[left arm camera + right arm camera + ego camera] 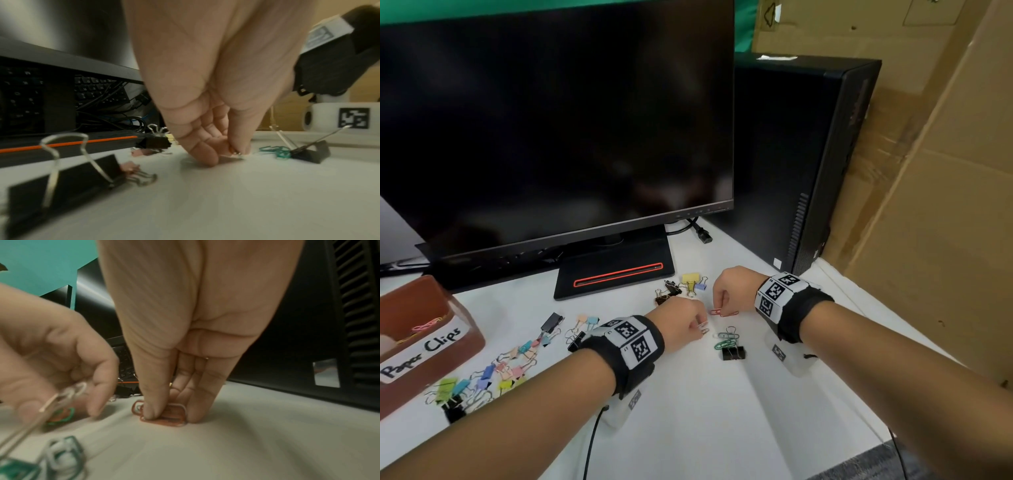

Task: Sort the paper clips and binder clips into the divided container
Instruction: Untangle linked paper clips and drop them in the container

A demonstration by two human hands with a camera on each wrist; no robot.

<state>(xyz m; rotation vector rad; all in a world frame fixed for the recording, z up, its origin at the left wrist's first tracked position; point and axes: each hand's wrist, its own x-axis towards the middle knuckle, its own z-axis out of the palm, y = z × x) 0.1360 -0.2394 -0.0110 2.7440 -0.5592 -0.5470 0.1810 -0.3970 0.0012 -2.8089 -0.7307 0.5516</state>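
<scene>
My left hand [699, 329] pinches a few pale paper clips [234, 155] just above the white table; from the right wrist these paper clips [75, 391] stick out of its curled fingers. My right hand [718, 306] points down, thumb and fingers pinching red paper clips [724, 312] that lie on the table; the right hand [168, 416] squeezes the red paper clips [164, 419] from both sides. Green and white paper clips [727, 338] lie beside a black binder clip [733, 353] just in front of the hands. The brown container [467, 337] labelled "Paper Clips" stands at the far left with some clips inside.
Several coloured binder clips [493, 371] are scattered between the container and my left forearm. Yellow and black binder clips [681, 286] lie behind the hands by the monitor stand [616, 274]. A black computer tower [808, 164] stands at the right, with cardboard behind it.
</scene>
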